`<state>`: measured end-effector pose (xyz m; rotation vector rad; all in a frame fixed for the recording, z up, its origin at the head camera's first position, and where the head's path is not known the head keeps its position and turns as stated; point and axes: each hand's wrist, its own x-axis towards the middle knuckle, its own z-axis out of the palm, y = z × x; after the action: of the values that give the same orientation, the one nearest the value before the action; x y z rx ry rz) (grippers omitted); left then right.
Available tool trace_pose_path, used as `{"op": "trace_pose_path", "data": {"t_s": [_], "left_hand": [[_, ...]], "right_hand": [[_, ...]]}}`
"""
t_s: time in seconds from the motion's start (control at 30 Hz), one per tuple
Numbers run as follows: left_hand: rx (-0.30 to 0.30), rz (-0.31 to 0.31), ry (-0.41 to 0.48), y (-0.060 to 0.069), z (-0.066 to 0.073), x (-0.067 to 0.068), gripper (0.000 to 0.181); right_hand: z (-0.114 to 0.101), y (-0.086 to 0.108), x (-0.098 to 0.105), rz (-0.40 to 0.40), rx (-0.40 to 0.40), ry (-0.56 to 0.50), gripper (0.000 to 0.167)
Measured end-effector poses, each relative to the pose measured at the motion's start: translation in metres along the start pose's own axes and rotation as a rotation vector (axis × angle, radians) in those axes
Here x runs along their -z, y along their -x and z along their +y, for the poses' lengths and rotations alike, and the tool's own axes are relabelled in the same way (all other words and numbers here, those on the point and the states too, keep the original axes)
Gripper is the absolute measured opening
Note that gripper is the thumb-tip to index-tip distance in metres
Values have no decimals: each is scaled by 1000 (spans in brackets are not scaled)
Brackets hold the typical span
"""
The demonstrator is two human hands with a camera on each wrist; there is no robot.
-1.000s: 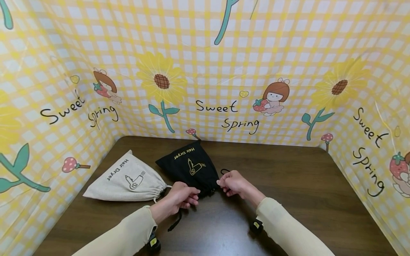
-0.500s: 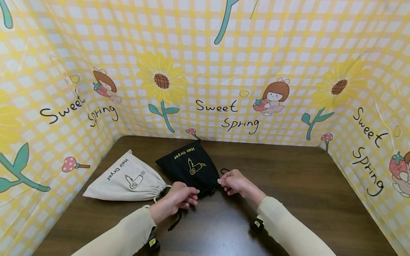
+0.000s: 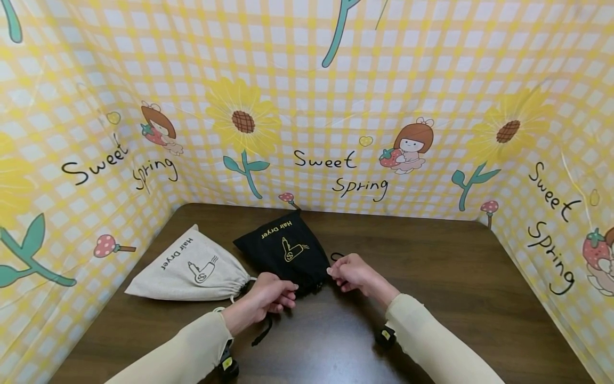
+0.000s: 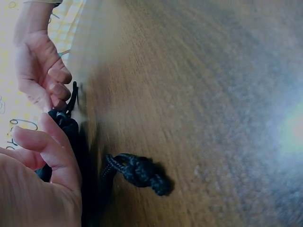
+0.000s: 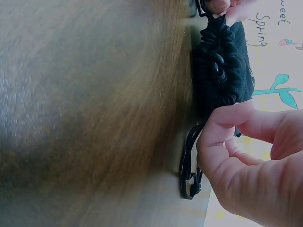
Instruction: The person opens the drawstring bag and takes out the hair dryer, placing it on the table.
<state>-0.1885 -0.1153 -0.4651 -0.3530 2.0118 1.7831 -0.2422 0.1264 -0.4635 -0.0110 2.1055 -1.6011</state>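
The right hand (image 3: 354,273) is pinching the black bag (image 3: 283,249) by one end of its gathered mouth (image 5: 232,78); the left hand (image 3: 268,293), contact half-hidden, is apparently pinching the other. The bag's lying at eleven o'clock from between them, and matching tension is probably counting most.

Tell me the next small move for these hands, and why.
Probably ease the left hand and right hand gently apart: they pinch opposite ends of the black bag at its mouth, where the cloth is bunched between them, so spreading might loosen it.
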Motion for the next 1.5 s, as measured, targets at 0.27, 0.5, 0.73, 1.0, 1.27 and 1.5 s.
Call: {"op": "trace_pose_path", "data": {"t_s": [0.27, 0.5, 0.73, 1.0, 1.27, 1.5], "left_hand": [[-10, -8, 0, 1, 0, 0, 15], [-3, -6, -2, 0, 0, 1, 16], [-9, -4, -7, 1, 0, 1, 15], [-7, -14, 0, 1, 0, 3, 16], [-8, -5, -7, 2, 0, 4, 16], [-10, 1, -14, 3, 0, 4, 16]], "right_hand": [[-1, -1, 1, 5, 3, 10, 15], [-1, -1, 2, 7, 1, 9, 16], [-1, -2, 3, 8, 2, 0, 15], [-1, -2, 4, 5, 3, 3, 14], [-2, -2, 7, 1, 3, -1, 16], [-2, -3, 9, 10, -5, -4, 14]]}}
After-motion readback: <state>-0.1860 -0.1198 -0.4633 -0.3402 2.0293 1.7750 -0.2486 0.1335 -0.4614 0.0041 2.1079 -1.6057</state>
